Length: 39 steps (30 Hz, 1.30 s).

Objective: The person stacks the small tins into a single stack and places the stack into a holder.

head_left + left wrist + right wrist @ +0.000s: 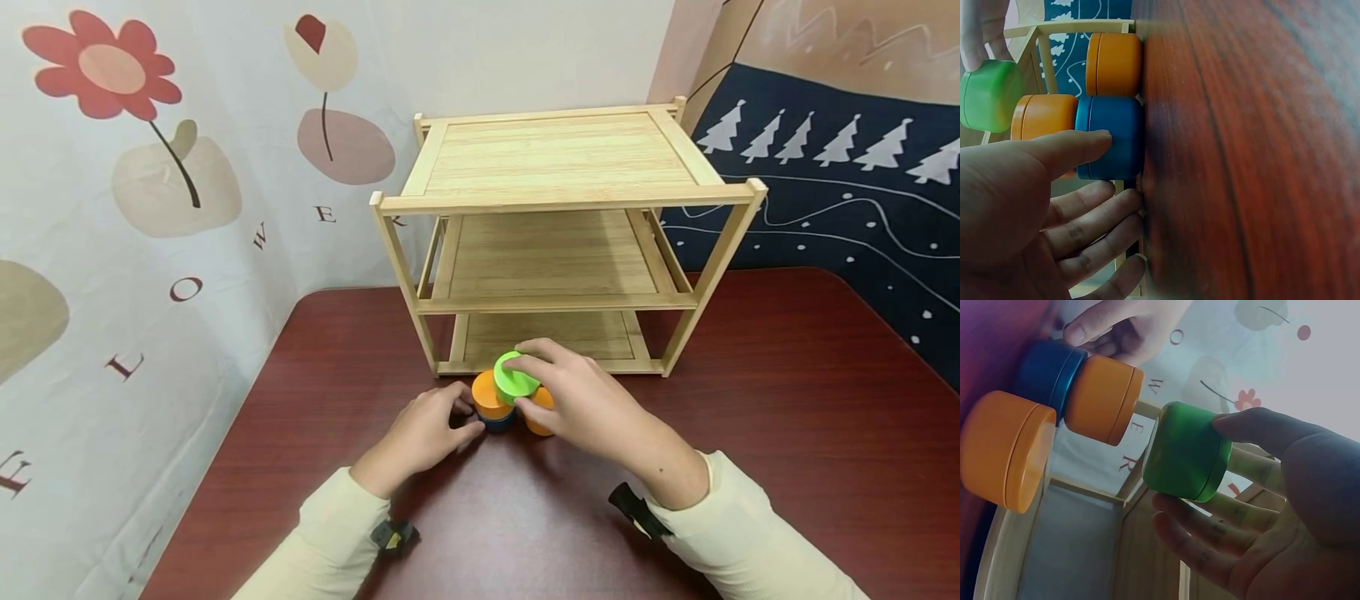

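My right hand point(588, 400) pinches a round green tin point(513, 387) between thumb and fingers, lifted clear of the table. In the right wrist view the green tin point(1186, 452) hangs apart from the others. An orange tin point(489, 402) sits on top of a dark blue tin point(497, 423), which stands on the table. Close on their right, partly hidden behind my right hand, a second orange tin point(539, 427) stands on the table. My left hand point(420, 433) is beside the stack, fingers loosely extended; its thumb lies at the blue tin point(1119, 150), contact uncertain.
Just behind the tins rises a three-level wooden shelf point(562, 200). The dark red-brown table point(322, 400) extends to either side. A wall cloth printed with flowers point(262, 75) hangs on the left, and a navy cloth with white trees point(810, 192) on the right.
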{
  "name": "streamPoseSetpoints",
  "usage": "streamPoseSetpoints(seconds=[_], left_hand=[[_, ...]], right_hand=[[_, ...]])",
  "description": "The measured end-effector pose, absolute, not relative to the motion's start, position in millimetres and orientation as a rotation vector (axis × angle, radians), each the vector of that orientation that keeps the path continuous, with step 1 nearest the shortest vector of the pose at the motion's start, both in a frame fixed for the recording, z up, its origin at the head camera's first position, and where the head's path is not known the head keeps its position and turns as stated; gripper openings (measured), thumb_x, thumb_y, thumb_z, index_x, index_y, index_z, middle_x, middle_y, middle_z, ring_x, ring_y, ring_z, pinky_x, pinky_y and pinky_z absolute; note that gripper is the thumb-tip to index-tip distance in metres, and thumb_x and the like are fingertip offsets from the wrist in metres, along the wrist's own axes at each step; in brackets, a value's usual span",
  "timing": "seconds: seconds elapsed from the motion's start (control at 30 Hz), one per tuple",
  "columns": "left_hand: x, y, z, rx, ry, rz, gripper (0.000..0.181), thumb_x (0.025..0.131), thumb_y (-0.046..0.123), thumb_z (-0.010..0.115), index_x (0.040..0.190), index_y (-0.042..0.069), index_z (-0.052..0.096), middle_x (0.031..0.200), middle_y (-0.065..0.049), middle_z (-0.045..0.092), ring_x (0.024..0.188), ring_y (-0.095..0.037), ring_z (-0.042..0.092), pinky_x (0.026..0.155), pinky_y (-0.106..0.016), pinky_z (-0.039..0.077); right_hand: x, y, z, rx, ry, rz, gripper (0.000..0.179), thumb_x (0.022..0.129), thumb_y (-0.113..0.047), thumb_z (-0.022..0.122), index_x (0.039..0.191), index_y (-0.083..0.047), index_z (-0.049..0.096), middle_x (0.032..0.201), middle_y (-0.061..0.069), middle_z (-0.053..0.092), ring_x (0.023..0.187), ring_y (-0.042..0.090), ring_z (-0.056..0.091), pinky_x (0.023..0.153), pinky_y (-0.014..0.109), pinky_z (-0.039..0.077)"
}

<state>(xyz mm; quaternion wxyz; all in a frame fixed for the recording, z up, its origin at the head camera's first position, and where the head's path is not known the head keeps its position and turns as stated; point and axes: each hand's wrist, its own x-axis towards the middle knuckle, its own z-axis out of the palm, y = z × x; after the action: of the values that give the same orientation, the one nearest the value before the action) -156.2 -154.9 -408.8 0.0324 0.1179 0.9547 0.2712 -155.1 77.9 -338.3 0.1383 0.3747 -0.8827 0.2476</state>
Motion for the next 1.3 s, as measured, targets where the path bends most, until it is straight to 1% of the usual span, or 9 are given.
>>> streamPoseSetpoints(seconds=[0.4, 0.6, 0.8, 1.07, 1.2, 1.3], left_hand=[[-156.2, -154.8, -408.8, 0.348, 2.927, 0.826, 0.025, 0.087, 0.030, 0.078, 0.106, 0.019, 0.066, 0.100, 0.004, 0.074, 0.098, -0.016, 0.070, 0.088, -0.042, 0.054], [-156.5, -154.6, -408.6, 0.364, 2.925, 0.832, 0.026, 0.087, 0.030, 0.078, 0.107, 0.019, 0.066, 0.101, 0.003, 0.074, 0.098, -0.017, 0.070, 0.088, -0.042, 0.054], [-156.9, -154.8, -409.3, 0.368, 2.928, 0.823, 0.027, 0.088, 0.030, 0.077, 0.109, 0.018, 0.066, 0.101, 0.003, 0.074, 0.098, -0.017, 0.070, 0.087, -0.042, 0.054], [-155.8, -155.2, -407.3, 0.372, 2.937, 0.819, 0.026, 0.088, 0.030, 0.078, 0.107, 0.017, 0.066, 0.100, 0.002, 0.074, 0.097, -0.017, 0.070, 0.086, -0.042, 0.055], [-155.9, -155.1, -406.4, 0.374, 2.939, 0.824, 0.026, 0.087, 0.029, 0.078, 0.108, 0.017, 0.066, 0.100, 0.002, 0.074, 0.098, -0.018, 0.070, 0.086, -0.042, 0.055], [-156.1, -155.0, -406.2, 0.373, 2.939, 0.823, 0.027, 0.087, 0.029, 0.078, 0.108, 0.017, 0.066, 0.100, 0.002, 0.074, 0.098, -0.017, 0.070, 0.086, -0.042, 0.055]], right_hand=[[-157.2, 71.2, -338.4, 1.094, -2.564, 0.712, 0.036, 0.086, -0.018, 0.079, 0.121, -0.015, 0.069, 0.125, 0.006, 0.063, 0.099, 0.020, 0.068, 0.078, 0.032, 0.057], [-158.4, 67.8, -340.6, 1.112, -2.562, 0.715, 0.036, 0.086, -0.018, 0.079, 0.120, -0.014, 0.069, 0.126, 0.008, 0.063, 0.100, 0.021, 0.068, 0.080, 0.034, 0.057], [-159.6, 65.0, -344.4, 1.123, -2.560, 0.732, 0.036, 0.086, -0.018, 0.079, 0.120, -0.015, 0.069, 0.126, 0.006, 0.063, 0.099, 0.019, 0.068, 0.080, 0.033, 0.057], [-161.3, 61.8, -349.1, 1.096, -2.550, 0.762, 0.038, 0.086, -0.018, 0.078, 0.123, -0.014, 0.068, 0.129, 0.009, 0.063, 0.103, 0.022, 0.069, 0.080, 0.033, 0.057], [-162.4, 60.4, -351.0, 1.093, -2.543, 0.765, 0.037, 0.088, -0.018, 0.077, 0.124, -0.014, 0.068, 0.131, 0.011, 0.063, 0.101, 0.021, 0.069, 0.078, 0.033, 0.057], [-163.3, 59.6, -352.3, 1.098, -2.539, 0.771, 0.038, 0.088, -0.017, 0.077, 0.125, -0.014, 0.067, 0.131, 0.010, 0.063, 0.092, 0.019, 0.068, 0.075, 0.031, 0.055]])
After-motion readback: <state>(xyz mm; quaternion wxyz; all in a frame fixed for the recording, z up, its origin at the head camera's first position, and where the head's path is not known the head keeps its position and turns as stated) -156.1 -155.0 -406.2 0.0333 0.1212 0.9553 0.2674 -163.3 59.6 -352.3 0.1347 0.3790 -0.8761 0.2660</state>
